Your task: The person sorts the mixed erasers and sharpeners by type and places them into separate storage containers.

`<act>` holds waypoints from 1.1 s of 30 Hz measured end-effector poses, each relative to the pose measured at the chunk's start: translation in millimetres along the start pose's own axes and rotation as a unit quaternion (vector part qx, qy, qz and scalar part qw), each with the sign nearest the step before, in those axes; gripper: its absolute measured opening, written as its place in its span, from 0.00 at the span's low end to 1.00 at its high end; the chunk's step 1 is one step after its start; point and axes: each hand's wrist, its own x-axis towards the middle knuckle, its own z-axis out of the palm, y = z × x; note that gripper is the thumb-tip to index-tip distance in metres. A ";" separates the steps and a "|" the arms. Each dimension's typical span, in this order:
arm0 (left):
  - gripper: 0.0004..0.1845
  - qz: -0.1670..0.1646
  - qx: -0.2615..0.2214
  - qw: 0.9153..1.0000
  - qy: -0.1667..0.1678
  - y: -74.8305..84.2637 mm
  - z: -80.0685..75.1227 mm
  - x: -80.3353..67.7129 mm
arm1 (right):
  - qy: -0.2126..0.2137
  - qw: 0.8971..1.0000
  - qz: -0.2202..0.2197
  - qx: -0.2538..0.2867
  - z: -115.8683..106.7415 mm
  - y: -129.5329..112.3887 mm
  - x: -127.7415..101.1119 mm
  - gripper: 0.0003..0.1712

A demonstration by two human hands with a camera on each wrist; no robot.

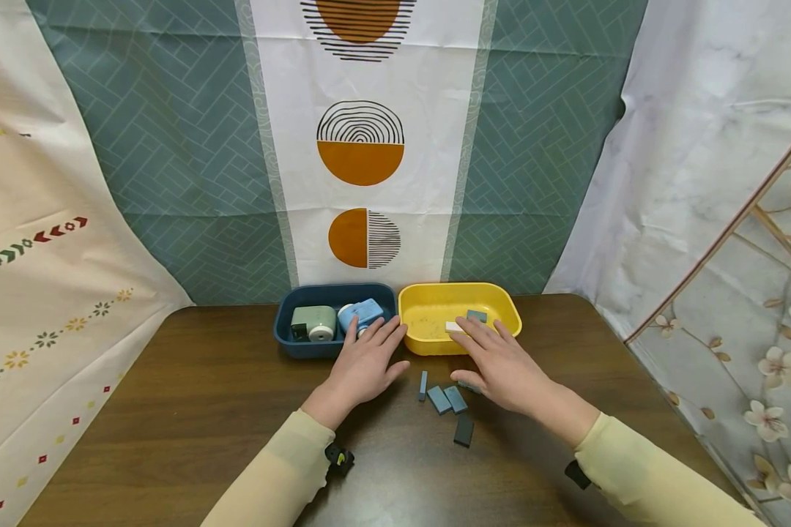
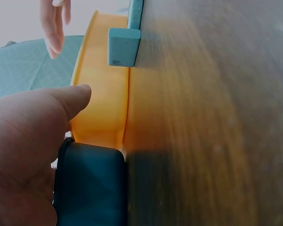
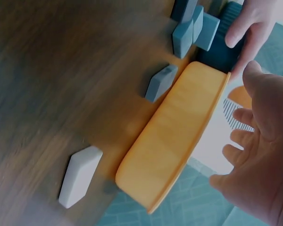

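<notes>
My left hand [image 1: 365, 362] hovers with spread fingers by the right front rim of a navy blue tray [image 1: 290, 350]. Inside that tray lie a green boxy device [image 1: 316, 318] and a light blue one [image 1: 368, 311], each with a white round part. Fingers extended, my right hand [image 1: 504, 366] is over the front right of a yellow tray [image 1: 428, 348]. A white block [image 1: 452, 327] and a grey-blue block [image 1: 477, 316] lie in the yellow tray. Neither hand holds anything. Another grey-blue block [image 1: 468, 386] is partly hidden beneath my right thumb.
In front of the yellow tray, several small rectangular blocks lie on the wooden table [image 1: 171, 417]: a narrow blue one [image 1: 423, 386], two flat blue ones [image 1: 439, 400] and a dark one [image 1: 463, 430]. The right wrist view shows a white block [image 3: 80, 176] on the table. Patterned cloths hang behind.
</notes>
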 end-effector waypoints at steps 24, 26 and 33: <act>0.39 0.002 -0.010 1.000 0.009 1.8 -0.7 1.1 | -0.048 0.999 -0.025 -0.004 10.6 -29.2 10.4 0.42; 0.39 0.002 -0.006 1.000 0.010 1.6 -0.4 1.1 | -0.049 0.998 -0.027 -0.005 10.8 -30.7 11.3 0.42; 0.39 -0.002 -0.002 1.000 0.007 0.8 0.0 0.7 | -0.057 0.998 -0.028 0.008 14.2 -33.5 13.0 0.41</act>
